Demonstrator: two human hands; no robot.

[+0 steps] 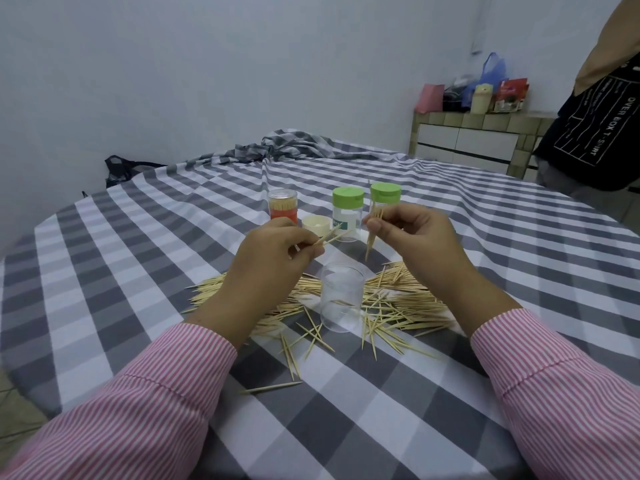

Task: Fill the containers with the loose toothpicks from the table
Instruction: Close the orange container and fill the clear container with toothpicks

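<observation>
Loose toothpicks [398, 306] lie scattered on the checked tablecloth around an open clear plastic container [341, 297]. It stands upright with little or nothing in it. Above it and to the left, my left hand [277, 251] pinches a few toothpicks that point up to the right. My right hand [412, 230] pinches a small bundle of toothpicks hanging point down, above and just right of the container. Behind the hands stand two green-lidded containers [348, 209] [385, 197], an orange-labelled container full of toothpicks [283, 207] and a loose cream lid [316, 224].
The round table [138, 271] carries a grey and white checked cloth, bunched at the far side [291, 143]. A person in a black shirt [595, 126] stands at the right edge. A tiled counter [478, 133] with bags sits behind.
</observation>
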